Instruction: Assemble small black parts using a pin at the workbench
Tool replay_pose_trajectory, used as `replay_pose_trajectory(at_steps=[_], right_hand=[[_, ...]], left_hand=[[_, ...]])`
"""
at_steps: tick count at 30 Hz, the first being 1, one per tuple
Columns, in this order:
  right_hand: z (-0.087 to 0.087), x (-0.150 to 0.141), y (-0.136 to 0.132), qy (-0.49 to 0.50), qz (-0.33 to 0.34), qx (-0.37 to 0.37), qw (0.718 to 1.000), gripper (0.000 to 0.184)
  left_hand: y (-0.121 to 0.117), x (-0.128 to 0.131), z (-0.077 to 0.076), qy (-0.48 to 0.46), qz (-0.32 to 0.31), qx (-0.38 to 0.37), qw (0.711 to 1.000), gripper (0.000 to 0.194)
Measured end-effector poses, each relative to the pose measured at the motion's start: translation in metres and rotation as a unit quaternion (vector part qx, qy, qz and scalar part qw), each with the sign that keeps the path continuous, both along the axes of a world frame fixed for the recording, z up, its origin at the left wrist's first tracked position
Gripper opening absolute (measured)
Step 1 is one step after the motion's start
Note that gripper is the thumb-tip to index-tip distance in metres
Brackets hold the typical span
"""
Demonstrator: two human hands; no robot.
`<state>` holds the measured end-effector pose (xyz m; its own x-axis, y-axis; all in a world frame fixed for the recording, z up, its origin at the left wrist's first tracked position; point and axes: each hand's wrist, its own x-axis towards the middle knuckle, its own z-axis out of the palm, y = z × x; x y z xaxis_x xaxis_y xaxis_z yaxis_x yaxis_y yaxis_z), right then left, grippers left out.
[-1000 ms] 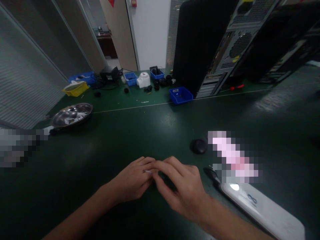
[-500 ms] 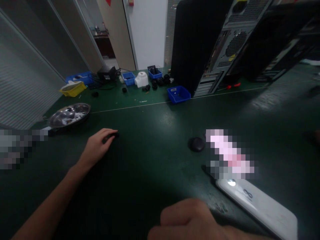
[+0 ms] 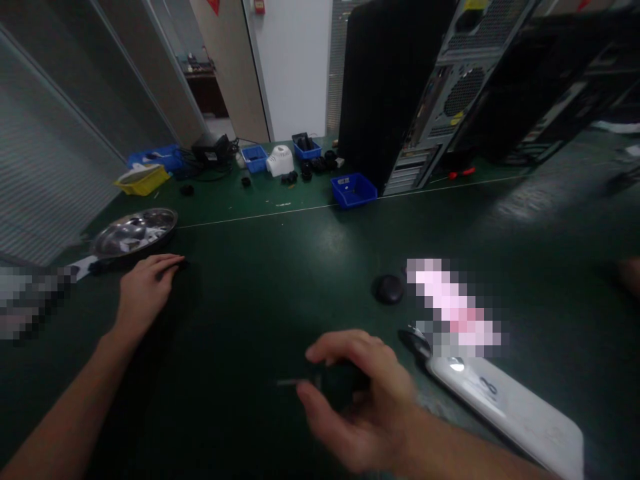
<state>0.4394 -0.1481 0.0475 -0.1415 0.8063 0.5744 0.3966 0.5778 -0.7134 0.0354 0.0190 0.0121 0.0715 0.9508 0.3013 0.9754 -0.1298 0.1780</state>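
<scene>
On the left of the green tabletop point(image 3: 240, 293), my left hand point(image 3: 145, 287) pinches a small black part point(image 3: 185, 265) at its fingertips. Most of that part is hidden or too dark to make out. Lower centre, my right hand point(image 3: 370, 393) is curled, with a gap between thumb and index finger. A thin light rod point(image 3: 287, 383) pokes out to the left past my thumb tip. It is blurred, and its other end is lost in the shadow of the hand. Right of this hand lie a black round object point(image 3: 389, 289) and a white, rounded long object point(image 3: 515, 413) marked 8.
A metal bowl point(image 3: 170, 219) with white scraps stands at the left. Behind are a yellow tray point(image 3: 145, 183), a blue bin point(image 3: 354, 193), a white plastic housing point(image 3: 281, 161) and small black parts. Tall computer cases point(image 3: 385, 87) stand at the back right. A pixelated pink strip point(image 3: 445, 293) lies right.
My left hand has shifted left with the small black part, nearer the bowl. My right hand has risen from the bottom edge, its fingers spreading from a closed shape, and the thin rod now shows.
</scene>
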Motion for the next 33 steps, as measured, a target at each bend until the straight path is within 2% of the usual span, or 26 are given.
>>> replay_pose_trajectory(at_steps=[1,2,5,7,11,15,19,25,30,33], right_hand=[[-0.007,-0.004,0.007,0.02,0.012,0.024,0.999,0.058],[-0.014,-0.008,0.012,0.014,0.043,0.016,0.999,0.06],[-0.027,-0.012,0.018,-0.044,0.074,-0.082,0.993,0.056],[-0.03,-0.01,0.019,-0.055,0.072,-0.123,0.988,0.055],[-0.029,-0.006,0.018,-0.044,0.066,-0.149,0.986,0.053],[-0.031,-0.005,0.018,-0.03,0.067,-0.152,0.986,0.053],[-0.031,-0.004,0.018,-0.027,0.061,-0.158,0.985,0.052],[-0.027,-0.003,0.018,-0.034,0.059,-0.163,0.984,0.046],[-0.027,-0.003,0.017,-0.036,0.051,-0.16,0.985,0.041],[-0.027,-0.003,0.018,-0.039,0.045,-0.154,0.986,0.038]], left_hand=[[0.0,0.001,0.001,-0.005,-0.003,-0.001,1.0,0.039],[0.0,0.001,0.001,-0.012,-0.004,0.001,1.0,0.038],[-0.001,0.002,0.004,-0.034,0.008,-0.003,0.999,0.035],[0.0,0.0,0.004,-0.058,0.036,-0.02,0.997,0.035],[0.003,-0.007,-0.002,-0.144,0.088,-0.055,0.984,0.04],[0.005,-0.011,-0.009,-0.18,0.085,-0.035,0.979,0.04],[0.0,-0.007,-0.009,-0.155,0.082,-0.01,0.985,0.037],[-0.007,0.004,-0.001,-0.014,0.035,0.024,0.999,0.037],[-0.008,0.005,0.0,-0.048,0.047,0.033,0.997,0.038],[-0.01,0.005,0.002,-0.044,0.061,0.002,0.997,0.041]])
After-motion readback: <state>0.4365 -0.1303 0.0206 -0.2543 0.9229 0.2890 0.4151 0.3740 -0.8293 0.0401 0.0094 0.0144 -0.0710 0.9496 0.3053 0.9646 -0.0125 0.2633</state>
